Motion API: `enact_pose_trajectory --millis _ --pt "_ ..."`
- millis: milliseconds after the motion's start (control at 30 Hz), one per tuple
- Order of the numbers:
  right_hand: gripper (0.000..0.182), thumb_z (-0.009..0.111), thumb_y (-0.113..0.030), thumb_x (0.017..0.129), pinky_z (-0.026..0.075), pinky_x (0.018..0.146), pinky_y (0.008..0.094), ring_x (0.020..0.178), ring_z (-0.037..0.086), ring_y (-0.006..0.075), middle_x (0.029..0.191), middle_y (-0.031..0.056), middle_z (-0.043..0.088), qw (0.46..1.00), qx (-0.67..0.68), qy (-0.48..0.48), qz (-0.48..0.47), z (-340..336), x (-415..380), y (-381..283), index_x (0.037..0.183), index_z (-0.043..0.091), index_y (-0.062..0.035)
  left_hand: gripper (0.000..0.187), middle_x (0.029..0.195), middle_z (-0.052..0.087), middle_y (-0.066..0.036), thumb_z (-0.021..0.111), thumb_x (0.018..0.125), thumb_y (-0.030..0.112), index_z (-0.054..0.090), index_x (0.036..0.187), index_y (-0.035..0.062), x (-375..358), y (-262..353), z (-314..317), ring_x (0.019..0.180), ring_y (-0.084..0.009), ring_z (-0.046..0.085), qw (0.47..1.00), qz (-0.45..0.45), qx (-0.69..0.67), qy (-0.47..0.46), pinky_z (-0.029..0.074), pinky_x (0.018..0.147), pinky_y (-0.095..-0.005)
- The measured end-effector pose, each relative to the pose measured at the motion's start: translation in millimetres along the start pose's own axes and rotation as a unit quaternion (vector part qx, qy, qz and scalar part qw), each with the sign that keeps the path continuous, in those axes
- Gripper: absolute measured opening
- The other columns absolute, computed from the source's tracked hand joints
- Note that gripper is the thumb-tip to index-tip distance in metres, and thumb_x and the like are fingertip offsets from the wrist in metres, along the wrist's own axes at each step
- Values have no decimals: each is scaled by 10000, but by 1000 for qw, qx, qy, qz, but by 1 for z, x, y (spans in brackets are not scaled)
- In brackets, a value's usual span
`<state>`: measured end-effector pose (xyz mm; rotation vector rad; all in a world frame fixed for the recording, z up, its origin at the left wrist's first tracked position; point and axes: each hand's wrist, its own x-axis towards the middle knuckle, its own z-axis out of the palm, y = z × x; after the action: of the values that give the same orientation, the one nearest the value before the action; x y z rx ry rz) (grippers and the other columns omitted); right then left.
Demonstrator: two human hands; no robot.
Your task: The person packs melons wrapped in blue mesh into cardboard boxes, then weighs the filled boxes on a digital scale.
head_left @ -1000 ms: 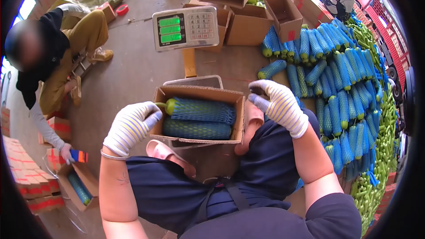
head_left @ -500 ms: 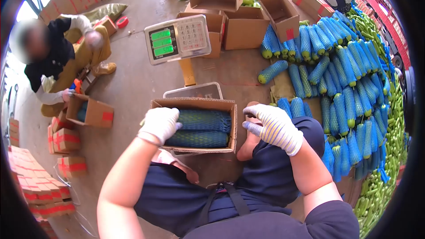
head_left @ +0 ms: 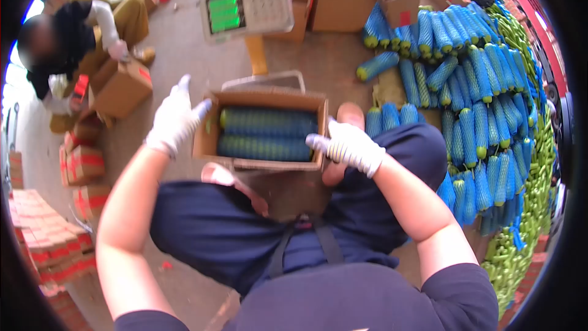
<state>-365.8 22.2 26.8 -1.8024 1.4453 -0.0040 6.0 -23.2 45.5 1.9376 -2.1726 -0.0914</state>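
Note:
An open cardboard box (head_left: 263, 163) stands on the scale platform (head_left: 288, 78) in front of me. Inside lie green vegetables in blue net sleeves (head_left: 266, 147), side by side. My left hand (head_left: 179, 117), in a white glove, is spread at the box's left edge with nothing in it. My right hand (head_left: 350, 147), in a striped white glove, is at the right wall, its fingers apart and the thumb over the rim. Behind the box, the scale's display (head_left: 225, 13) glows green; its digits are blurred.
Netted vegetables (head_left: 468, 138) lie in rows on the right, beside a heap of loose green ones (head_left: 539, 208). Empty boxes (head_left: 343, 9) stand behind the scale. At the left, a seated person (head_left: 73, 40) handles a box (head_left: 122, 89), near stacked cartons (head_left: 46, 227).
My left hand has come out of the box and moved left, its fingers spreading. My right hand has shifted left to the box's right wall. The co-worker's box is tipped differently. The view has tilted down.

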Motion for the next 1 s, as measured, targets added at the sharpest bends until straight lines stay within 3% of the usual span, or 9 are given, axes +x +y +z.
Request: enact_pose_trajectory --millis 33,100,267,400,633,700,833,967,1000 --pt "810 564 -584 901 500 895 447 1022 660 393 1032 298 680 999 44 -11 7 3 2 -4 1249 493 144 560 1060 681 -225 641 900 441 572 1224 -10 2 -17 7 914 -358 671 999 -15 -11 -27 532 826 -422" --pt "591 640 -433 837 516 847 445 958 678 377 976 279 691 998 6 64 1 19 8 -1 1125 593 81 505 897 690 -177 568 927 441 628 1111 -26 6 -4 -19 761 -245 665 889 -154 -163 -398 527 711 -389" --pt "329 610 -264 813 535 774 466 852 683 394 871 232 695 994 -72 63 -50 -10 21 -36 997 693 -5 433 703 665 -120 560 928 388 688 890 -24 -15 -42 1 583 -220 635 899 -126 -185 -375 518 585 -357" --pt "279 610 -274 838 536 796 470 856 681 384 873 217 697 968 -146 129 -156 -4 72 -112 925 681 -19 424 716 681 -173 599 889 351 687 888 -64 -89 -98 -29 585 -248 652 875 -263 -315 -258 519 589 -376" --pt "632 632 -232 910 496 866 458 961 637 433 973 276 673 941 -51 59 -330 65 115 -235 1446 391 2 353 648 662 -123 602 943 321 659 905 -25 -290 -177 -6 466 -209 628 743 -531 -408 -4 495 429 -309" --pt "674 611 -301 922 497 896 449 1004 643 425 1035 263 686 939 19 -25 -342 68 107 -232 1468 361 5 355 662 672 -140 560 973 291 659 902 -43 -332 -184 47 474 -219 648 788 -547 -282 -20 505 413 -334" --pt "628 612 -278 940 493 917 407 1031 661 361 1081 203 699 952 -29 -95 -288 28 72 -179 1478 387 -44 331 874 703 -200 497 1009 252 576 1130 -46 -381 -197 99 627 -331 711 483 -673 -530 183 599 518 -425" --pt "555 601 -105 915 501 897 298 950 653 173 1010 119 696 984 134 -55 -105 -9 33 -110 1432 446 23 359 1168 583 -273 480 993 209 433 1218 -66 -317 -175 83 1042 -469 630 163 -615 -688 348 573 876 -557" --pt "551 592 -83 917 494 910 285 959 641 156 1006 108 685 983 158 -38 -88 -20 25 -96 1432 442 40 331 1161 580 -268 478 992 199 448 1186 -68 -313 -195 101 1025 -458 631 159 -614 -687 355 572 881 -561"
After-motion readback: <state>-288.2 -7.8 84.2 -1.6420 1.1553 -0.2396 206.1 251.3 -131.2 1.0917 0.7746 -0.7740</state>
